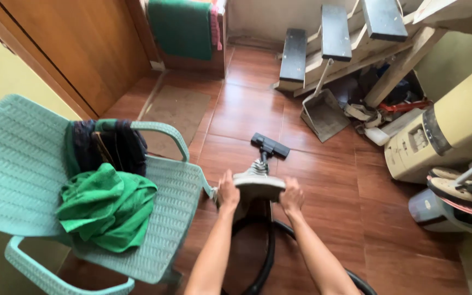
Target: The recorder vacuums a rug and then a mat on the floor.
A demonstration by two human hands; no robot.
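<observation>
Fingers of the left hand [228, 191] and right hand [291, 196] curl around a grey shoe [258, 180], pinching it at both ends above the floor [247, 114]. Beyond lies a vacuum head [269, 145], its hose [266, 257] near; the chair [176, 202] with green cloth [107, 210] stands left. Shoe is lifted, not yet set anywhere.

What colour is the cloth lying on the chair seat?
Bright green: the crumpled cloth lies on the pale teal chair, clear in the head view.

Single head view: looks steeply down and forward over both forearms at the tiled floor [247, 109]; chair [17, 164] close left, stairs [337, 33] farther ahead.
</observation>
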